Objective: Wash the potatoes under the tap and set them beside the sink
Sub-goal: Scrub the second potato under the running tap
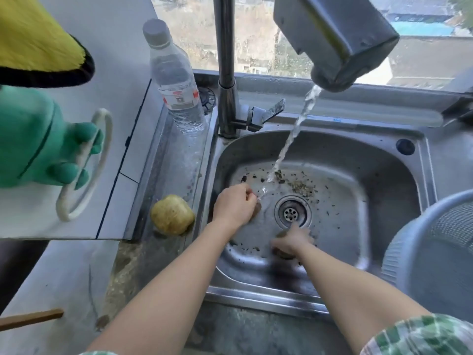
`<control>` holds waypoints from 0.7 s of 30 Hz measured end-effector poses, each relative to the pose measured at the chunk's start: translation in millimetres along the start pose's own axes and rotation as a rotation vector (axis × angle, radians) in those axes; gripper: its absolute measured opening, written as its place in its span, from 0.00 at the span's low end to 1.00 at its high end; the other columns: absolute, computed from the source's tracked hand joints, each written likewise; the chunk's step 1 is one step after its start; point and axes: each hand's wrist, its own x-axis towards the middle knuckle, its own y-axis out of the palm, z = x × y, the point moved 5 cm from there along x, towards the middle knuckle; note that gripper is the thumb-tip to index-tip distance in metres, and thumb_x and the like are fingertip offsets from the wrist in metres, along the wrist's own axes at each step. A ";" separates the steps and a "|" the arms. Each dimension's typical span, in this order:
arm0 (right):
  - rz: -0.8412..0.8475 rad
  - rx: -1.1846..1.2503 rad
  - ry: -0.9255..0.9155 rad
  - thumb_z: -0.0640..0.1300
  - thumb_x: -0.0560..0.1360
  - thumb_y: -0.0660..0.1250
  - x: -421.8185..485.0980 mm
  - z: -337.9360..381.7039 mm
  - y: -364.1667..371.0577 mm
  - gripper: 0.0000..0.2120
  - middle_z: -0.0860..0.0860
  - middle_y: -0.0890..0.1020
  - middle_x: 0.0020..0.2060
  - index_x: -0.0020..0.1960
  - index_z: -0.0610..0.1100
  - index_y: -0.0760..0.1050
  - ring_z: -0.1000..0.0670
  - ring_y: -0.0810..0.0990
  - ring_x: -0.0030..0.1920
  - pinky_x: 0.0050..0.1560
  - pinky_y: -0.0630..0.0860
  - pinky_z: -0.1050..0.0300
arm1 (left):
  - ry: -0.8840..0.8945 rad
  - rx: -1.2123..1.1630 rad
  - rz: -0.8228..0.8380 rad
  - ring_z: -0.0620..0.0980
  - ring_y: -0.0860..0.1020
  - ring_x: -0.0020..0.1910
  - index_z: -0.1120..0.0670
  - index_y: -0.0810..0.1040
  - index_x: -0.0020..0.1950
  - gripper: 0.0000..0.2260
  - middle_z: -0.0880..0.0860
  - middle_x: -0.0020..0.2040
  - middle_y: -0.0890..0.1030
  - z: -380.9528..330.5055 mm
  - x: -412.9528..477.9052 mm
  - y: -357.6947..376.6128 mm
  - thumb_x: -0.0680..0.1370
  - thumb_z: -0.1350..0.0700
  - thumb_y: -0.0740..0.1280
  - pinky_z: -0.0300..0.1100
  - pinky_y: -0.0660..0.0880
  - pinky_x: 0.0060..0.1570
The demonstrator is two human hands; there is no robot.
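Potatoes in three spots. My left hand point(234, 204) curled round dark brown potato point(256, 210) at left side of steel sink basin point(358, 162), where water stream point(289, 142) lands. My right hand point(291, 242) toward basin's front edge, on top of second brown potato point(283, 254); blurred, cannot tell grip. Pale yellow round potato point(172, 214) on sink's left ledge, apart from both hands.

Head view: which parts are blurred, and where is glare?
In the head view, the right hand and the brown potato under it are motion-blurred; the left hand is sharper; daylight glares on the floor of the stainless steel sink; the grey mesh colander is soft.
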 end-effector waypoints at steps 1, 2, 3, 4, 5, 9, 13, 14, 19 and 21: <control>-0.005 0.172 -0.007 0.61 0.65 0.71 -0.5 6.9 -4.9 0.43 0.40 0.71 0.67 0.73 0.44 0.61 0.38 0.73 0.65 0.61 0.74 0.48 | -0.017 -0.039 0.011 0.54 0.79 0.53 0.54 0.82 0.56 0.12 0.53 0.53 0.83 0.5 -1.6 0.9 0.80 0.54 0.59 0.45 0.75 0.50; -0.002 0.358 -0.033 0.63 0.63 0.71 -3.5 15.6 -11.5 0.44 0.41 0.75 0.64 0.71 0.43 0.64 0.39 0.76 0.61 0.57 0.77 0.49 | -0.041 -0.092 0.014 0.53 0.78 0.54 0.54 0.81 0.58 0.12 0.53 0.54 0.82 1.3 -3.7 1.0 0.81 0.54 0.59 0.45 0.73 0.51; 0.008 0.522 -0.065 0.65 0.59 0.72 -7.5 26.3 -18.5 0.44 0.42 0.79 0.59 0.68 0.43 0.68 0.40 0.79 0.58 0.52 0.78 0.50 | -0.076 -0.168 0.011 0.53 0.78 0.55 0.54 0.80 0.60 0.13 0.52 0.55 0.81 3.4 -5.0 1.4 0.82 0.54 0.59 0.45 0.73 0.53; 0.012 0.655 -0.097 0.67 0.55 0.73 -7.7 36.1 -24.5 0.46 0.43 0.82 0.55 0.66 0.43 0.71 0.41 0.81 0.54 0.45 0.78 0.52 | -0.118 -0.270 0.009 0.52 0.77 0.57 0.55 0.78 0.63 0.14 0.52 0.57 0.81 5.6 -5.8 1.9 0.82 0.52 0.58 0.45 0.73 0.56; 0.032 0.741 -0.132 0.70 0.53 0.73 -8.1 46.7 -30.5 0.47 0.43 0.83 0.53 0.64 0.44 0.73 0.42 0.82 0.51 0.40 0.76 0.54 | -0.162 -0.398 0.014 0.52 0.77 0.58 0.55 0.77 0.65 0.16 0.52 0.59 0.80 5.4 -7.3 2.0 0.83 0.50 0.58 0.47 0.73 0.60; 0.116 0.845 -0.326 0.76 0.61 0.64 -44.4 88.8 -61.3 0.41 0.47 0.80 0.47 0.61 0.45 0.77 0.50 0.77 0.40 0.38 0.71 0.57 | -0.222 -0.950 0.092 0.54 0.81 0.57 0.51 0.76 0.60 0.13 0.55 0.58 0.82 -9.7 -15.4 5.8 0.81 0.45 0.62 0.56 0.75 0.63; -0.083 0.699 -0.463 0.66 0.77 0.47 -78.9 104.6 -73.4 0.32 0.41 0.81 0.58 0.57 0.45 0.78 0.44 0.77 0.53 0.56 0.72 0.50 | -0.412 -1.438 0.064 0.58 0.82 0.52 0.52 0.80 0.52 0.21 0.58 0.53 0.84 -18.2 -14.8 11.7 0.64 0.44 0.78 0.56 0.77 0.56; -0.131 0.641 -0.525 0.63 0.79 0.47 -87.3 105.6 -73.2 0.30 0.42 0.81 0.58 0.58 0.43 0.77 0.43 0.78 0.55 0.58 0.73 0.49 | -0.484 -1.546 0.038 0.59 0.82 0.52 0.53 0.81 0.51 0.26 0.59 0.52 0.84 -17.7 -12.1 13.8 0.59 0.41 0.78 0.54 0.79 0.53; -0.077 0.734 -0.639 0.64 0.72 0.67 -103.6 107.3 -72.5 0.23 0.49 0.82 0.51 0.56 0.47 0.74 0.50 0.81 0.52 0.56 0.77 0.51 | -0.581 -1.629 -0.103 0.56 0.82 0.47 0.56 0.83 0.49 0.30 0.56 0.45 0.83 -14.5 -6.7 21.7 0.58 0.35 0.73 0.47 0.78 0.44; -0.090 0.747 -0.586 0.66 0.67 0.67 -97.5 107.5 -76.0 0.24 0.47 0.83 0.47 0.50 0.46 0.76 0.46 0.82 0.49 0.51 0.79 0.48 | -0.562 -1.567 -0.119 0.57 0.82 0.46 0.54 0.85 0.41 0.24 0.56 0.42 0.84 -19.2 -12.8 21.1 0.62 0.34 0.70 0.49 0.78 0.48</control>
